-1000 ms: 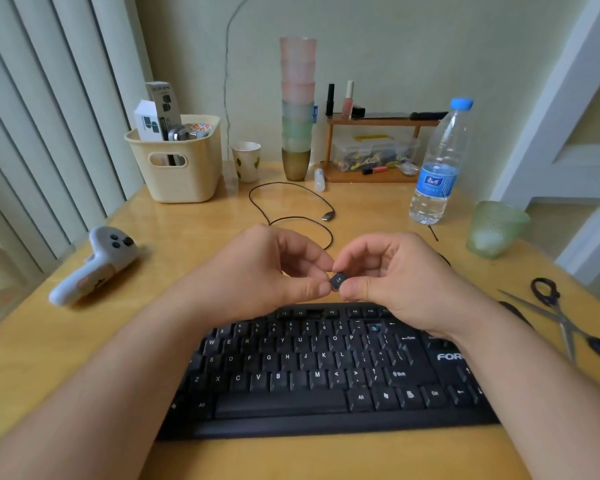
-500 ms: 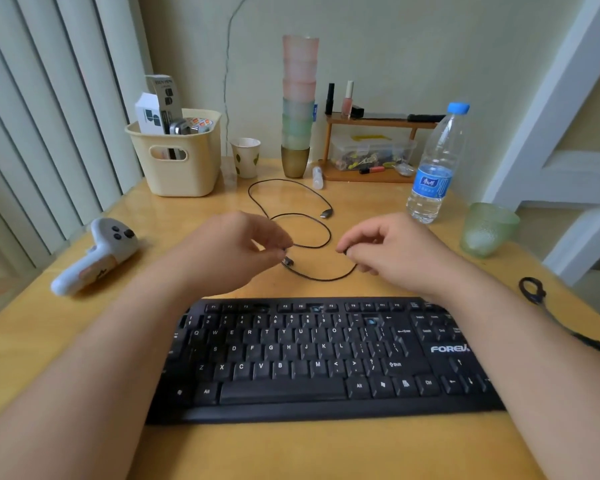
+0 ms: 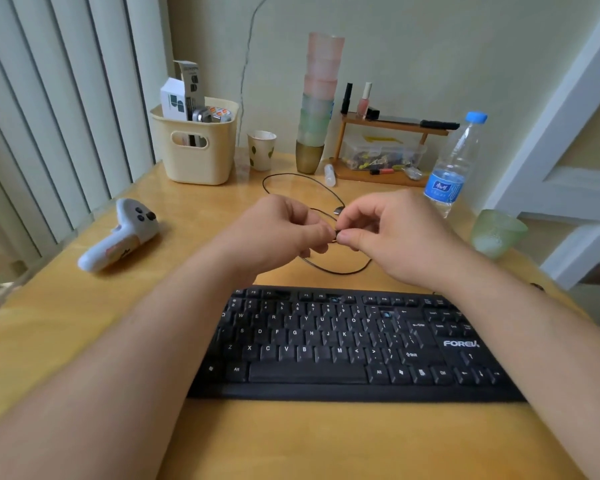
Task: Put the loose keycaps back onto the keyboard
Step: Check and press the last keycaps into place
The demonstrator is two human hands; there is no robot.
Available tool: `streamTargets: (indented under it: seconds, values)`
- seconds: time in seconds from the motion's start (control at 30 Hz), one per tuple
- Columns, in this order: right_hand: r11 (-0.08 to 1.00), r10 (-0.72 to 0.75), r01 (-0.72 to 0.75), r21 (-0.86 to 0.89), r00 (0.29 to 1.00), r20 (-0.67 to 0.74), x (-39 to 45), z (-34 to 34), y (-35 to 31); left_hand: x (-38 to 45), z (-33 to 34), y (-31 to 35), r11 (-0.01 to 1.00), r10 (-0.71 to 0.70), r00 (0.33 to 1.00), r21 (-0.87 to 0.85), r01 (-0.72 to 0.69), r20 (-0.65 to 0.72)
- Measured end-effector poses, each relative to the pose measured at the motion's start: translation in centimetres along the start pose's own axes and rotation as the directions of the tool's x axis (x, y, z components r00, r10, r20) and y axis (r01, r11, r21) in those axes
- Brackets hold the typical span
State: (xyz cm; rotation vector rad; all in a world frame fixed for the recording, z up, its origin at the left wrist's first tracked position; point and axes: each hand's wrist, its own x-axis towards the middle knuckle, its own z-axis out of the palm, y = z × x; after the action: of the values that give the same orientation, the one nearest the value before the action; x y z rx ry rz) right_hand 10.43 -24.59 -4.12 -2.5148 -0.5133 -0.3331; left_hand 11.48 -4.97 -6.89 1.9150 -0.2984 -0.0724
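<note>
A black keyboard [image 3: 326, 344] lies on the wooden desk in front of me. Two bare key slots show blue stems, one in the number row [image 3: 387, 314] and one in the function row [image 3: 335, 299]. My left hand [image 3: 278, 233] and my right hand [image 3: 395, 233] hover above the desk behind the keyboard, fingertips meeting. Between them they pinch a small dark keycap [image 3: 335, 234], mostly hidden by the fingers.
A black cable [image 3: 336, 270] loops on the desk under my hands. A white controller [image 3: 122, 237] lies to the left. Right of my hands stand a water bottle [image 3: 454, 168] and a green glass cup [image 3: 496, 232]. At the back are a cream basket [image 3: 196, 150], stacked cups [image 3: 317, 98] and a small shelf [image 3: 385, 126].
Half a second ago my hands were apart above the cable; now their fingertips have come together again on the keycap. They sit farther behind the keyboard than a second ago.
</note>
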Motion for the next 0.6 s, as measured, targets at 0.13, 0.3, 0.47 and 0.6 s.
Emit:
streamTargets:
  seconds: [0.13,0.3,0.47,0.6]
  values:
    - [0.974,-0.041,0.063,-0.216,0.993,0.107,0.1,-0.5,-1.1,0.0,0.3,-0.1,0.978,0.037,0.994,0.207,-0.016,-0.101]
    - [0.907,-0.106,0.156,-0.392,0.983,0.147,0.8,-1.2,-2.3,0.0,1.0,0.3,0.996,-0.028,0.996,0.087,0.035,-0.083]
    - [0.861,-0.069,0.192,-0.471,0.961,0.267,1.3,-2.2,-2.6,0.2,0.3,-0.2,0.999,-0.023,0.999,0.042,0.021,0.038]
    - [0.934,0.159,0.005,-0.357,0.888,0.431,1.2,-3.2,-1.6,0.3,-0.5,-1.0,0.880,0.102,0.994,0.462,-0.111,0.046]
